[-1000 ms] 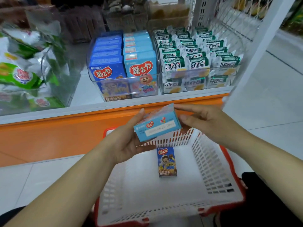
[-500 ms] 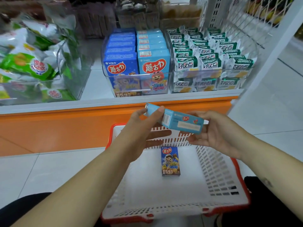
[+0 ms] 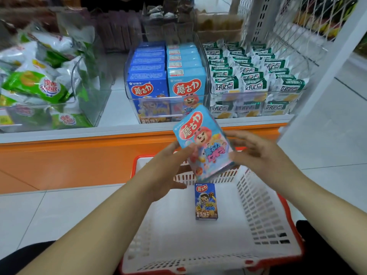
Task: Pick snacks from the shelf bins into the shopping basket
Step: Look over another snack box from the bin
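So both hands are on a light blue biscuit box with a pink cartoon character on the front. It's tilted, top end leaning left and toward the shelf, and it's up in the air above the far rim of the shopping basket. The left hand grips the box's left edge with the thumb laid over the printed front. The right hand pinches the right edge, thumb near the lower corner and the other fingers tucked around the back. They're a bit blurry, so I can't say more than that.

The basket is white lattice plastic with a red rim, sitting low and near. One dark blue biscuit box lies flat on its floor, face up, toward the far end.

The shelf is a white ledge over an orange base panel. On it, in the middle, is a clear bin with a row of dark blue boxes on the left and light blue boxes on the right, all standing upright. Just right of it is another clear bin packed with green-and-white snack packets. Far left is a bin of green chip bags piled loosely.

On the right there's a white shelf post and a wire mesh panel. The floor is pale tile.
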Demonstrator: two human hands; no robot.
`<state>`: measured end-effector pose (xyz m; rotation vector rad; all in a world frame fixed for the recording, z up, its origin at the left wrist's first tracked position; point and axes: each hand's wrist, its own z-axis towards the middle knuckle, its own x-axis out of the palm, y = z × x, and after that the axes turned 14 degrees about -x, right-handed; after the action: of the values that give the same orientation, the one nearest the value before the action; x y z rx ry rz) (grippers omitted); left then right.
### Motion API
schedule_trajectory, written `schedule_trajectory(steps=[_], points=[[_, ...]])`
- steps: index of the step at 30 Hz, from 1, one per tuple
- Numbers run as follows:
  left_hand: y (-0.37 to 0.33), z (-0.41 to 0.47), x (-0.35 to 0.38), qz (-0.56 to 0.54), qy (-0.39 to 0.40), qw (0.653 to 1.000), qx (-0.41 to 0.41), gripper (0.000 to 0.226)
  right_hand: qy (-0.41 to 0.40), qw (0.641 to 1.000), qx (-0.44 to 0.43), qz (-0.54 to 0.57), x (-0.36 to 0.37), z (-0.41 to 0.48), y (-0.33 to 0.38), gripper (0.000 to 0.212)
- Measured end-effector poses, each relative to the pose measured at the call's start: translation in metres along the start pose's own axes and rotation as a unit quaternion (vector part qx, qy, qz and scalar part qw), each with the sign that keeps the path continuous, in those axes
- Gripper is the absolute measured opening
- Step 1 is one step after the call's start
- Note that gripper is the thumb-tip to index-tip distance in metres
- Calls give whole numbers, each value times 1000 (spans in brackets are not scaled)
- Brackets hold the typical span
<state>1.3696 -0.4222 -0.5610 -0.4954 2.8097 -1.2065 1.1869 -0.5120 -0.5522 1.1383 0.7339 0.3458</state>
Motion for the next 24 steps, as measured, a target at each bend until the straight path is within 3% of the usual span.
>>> schedule_trajectory(steps=[3, 7, 12, 16, 18, 20, 22, 24], points=[[-4, -2, 1, -14, -23, 1000, 4, 54, 6, 987, -111, -119, 3, -8, 5, 55], [-9, -2, -4, -71, -45, 996, 6, 61, 11, 959, -148, -241, 4, -6, 6, 52], [-7, -3, -5, -78, -37, 996, 36, 78, 22, 956, -160, -244, 1, -5, 6, 53], [-5, -1, 2, -43, -91, 988, 120, 99, 45, 970, -123, -207, 1, -5, -3, 64], [-5, -1, 5, -14, -119, 976, 183, 81, 16, 988, -93, -124, 2, -3, -4, 58], [-7, -4, 7, 7, -126, 958, 256, 49, -35, 997, -22, 65, -3, 4, -4, 47], [-8, -7, 7, 39, -128, 939, 317, 35, -59, 962, 62, 258, -8, 10, -6, 41], [-6, -10, 8, 87, -124, 919, 365, 36, -58, 921, 119, 366, -7, 12, -10, 44]])
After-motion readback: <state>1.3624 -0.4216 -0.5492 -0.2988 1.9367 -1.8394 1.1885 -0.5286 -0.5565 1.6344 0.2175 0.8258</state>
